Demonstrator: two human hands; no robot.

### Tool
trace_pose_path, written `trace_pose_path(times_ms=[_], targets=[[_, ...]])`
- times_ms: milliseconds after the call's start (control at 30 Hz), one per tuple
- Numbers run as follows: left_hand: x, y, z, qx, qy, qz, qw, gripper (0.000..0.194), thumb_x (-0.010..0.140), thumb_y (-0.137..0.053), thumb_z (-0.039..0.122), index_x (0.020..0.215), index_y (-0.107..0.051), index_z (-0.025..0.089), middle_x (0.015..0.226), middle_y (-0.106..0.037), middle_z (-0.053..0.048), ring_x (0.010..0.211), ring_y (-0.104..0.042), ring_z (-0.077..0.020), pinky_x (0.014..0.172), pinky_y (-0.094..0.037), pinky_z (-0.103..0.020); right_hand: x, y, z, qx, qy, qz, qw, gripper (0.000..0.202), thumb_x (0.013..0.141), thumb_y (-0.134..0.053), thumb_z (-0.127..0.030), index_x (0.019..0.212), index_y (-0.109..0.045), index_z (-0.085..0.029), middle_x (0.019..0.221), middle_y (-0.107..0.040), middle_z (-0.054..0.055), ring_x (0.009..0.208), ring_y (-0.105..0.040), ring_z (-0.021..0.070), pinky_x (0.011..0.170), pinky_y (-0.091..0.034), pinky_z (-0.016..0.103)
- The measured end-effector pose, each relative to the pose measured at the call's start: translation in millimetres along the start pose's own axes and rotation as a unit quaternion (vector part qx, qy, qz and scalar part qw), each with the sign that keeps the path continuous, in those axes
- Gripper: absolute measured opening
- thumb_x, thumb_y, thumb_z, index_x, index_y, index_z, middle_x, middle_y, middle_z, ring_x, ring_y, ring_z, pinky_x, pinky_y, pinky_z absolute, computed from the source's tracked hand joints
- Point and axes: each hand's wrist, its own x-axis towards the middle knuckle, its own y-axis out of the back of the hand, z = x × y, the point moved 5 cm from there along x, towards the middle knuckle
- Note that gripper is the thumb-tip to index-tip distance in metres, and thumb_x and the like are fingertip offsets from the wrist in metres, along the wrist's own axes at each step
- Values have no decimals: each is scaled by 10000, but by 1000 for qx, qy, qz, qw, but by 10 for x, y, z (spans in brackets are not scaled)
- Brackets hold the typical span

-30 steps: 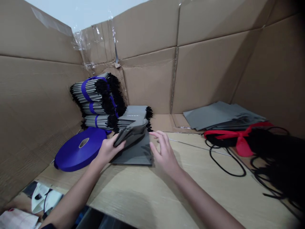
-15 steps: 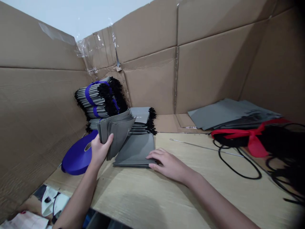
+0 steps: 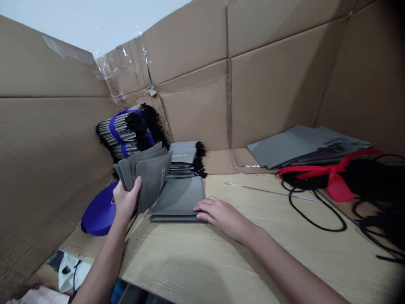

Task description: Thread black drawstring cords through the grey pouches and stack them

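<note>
While bundles (image 3: 133,128) at left were already bound with purple ribbon (image 3: 114,128), a grey sheaf (image 3: 150,175) was pinched above the table (image 3: 177,261) by the left hand (image 3: 125,200); the black-tufted stack (image 3: 182,169) was not yet bound, and a flat grey pile (image 3: 180,196) was touched by the loosely curled right hand (image 3: 220,215).

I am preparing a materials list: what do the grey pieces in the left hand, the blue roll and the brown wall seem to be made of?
Grey pieces: probably matte nonwoven fabric, since the thin sheets bend softly. Blue roll: perhaps smooth fabric tape, wound flat. Brown wall: dull cardboard, creased and torn.
</note>
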Motion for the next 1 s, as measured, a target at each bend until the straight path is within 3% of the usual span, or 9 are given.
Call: trace_pose_path(times_ms=[233,333,467,567,667,767,867,1000], targets=[[-58,-84,47,8,-3,-58,998,335,712,-637,442,832,-645,130,776,-702,-49,714,-643,-200,638,-513,-269,-23,15,0,0,0,12,1000,295,910,-414,-178,1092,-634,-247,1052,-676,34,982,-570,178,855,-432,295],[-111,-145,74,19,-20,-94,995,327,728,-622,454,793,-629,133,705,-677,-27,646,-618,-178,580,-488,-240,-35,26,5,21,-8,-13,1000,275,887,-493,-298,1130,-617,-262,1111,-656,24,1035,-542,199,885,-425,319],[-216,-265,146,84,-100,-160,978,294,767,-593,423,774,-639,132,571,-604,20,515,-546,-127,491,-416,-196,-39,45,-14,11,-2,-32,999,365,819,-590,-403,1155,-606,-264,1165,-634,25,1069,-530,220,898,-418,330],[-344,-393,251,100,-169,-248,949,294,806,-560,371,964,-654,142,647,-648,22,524,-568,-117,520,-426,-185,21,76,-59,-50,-16,-21,998,264,908,-454,-337,1067,-646,-250,1020,-689,44,932,-603,204,798,-445,303],[-517,-527,390,92,-210,-392,891,316,855,-497,325,1131,-604,216,856,-706,5,666,-649,-138,620,-469,-191,129,132,-113,-137,-62,15,989,263,926,-412,-302,918,-660,-216,848,-706,74,754,-637,205,652,-434,283],[-647,-589,487,108,-222,-492,835,401,846,-524,383,1231,-527,272,1011,-701,-14,837,-673,-190,689,-490,-228,221,159,-196,-177,-64,56,980,218,914,-435,-237,851,-640,-196,845,-705,100,795,-629,213,643,-408,272],[-677,-601,491,118,-225,-496,830,589,763,-628,445,1298,-447,279,1122,-667,-34,960,-651,-238,751,-497,-264,240,155,-257,-178,-38,94,979,263,937,-390,-244,839,-628,-190,832,-697,100,826,-610,212,659,-399,278],[-625,-592,379,108,-211,-426,873,463,850,-517,350,1302,-436,291,1134,-660,-10,928,-666,-189,778,-498,-243,147,280,-294,-120,13,216,969,301,957,-353,-324,906,-619,-193,898,-683,87,865,-598,195,734,-409,279]])
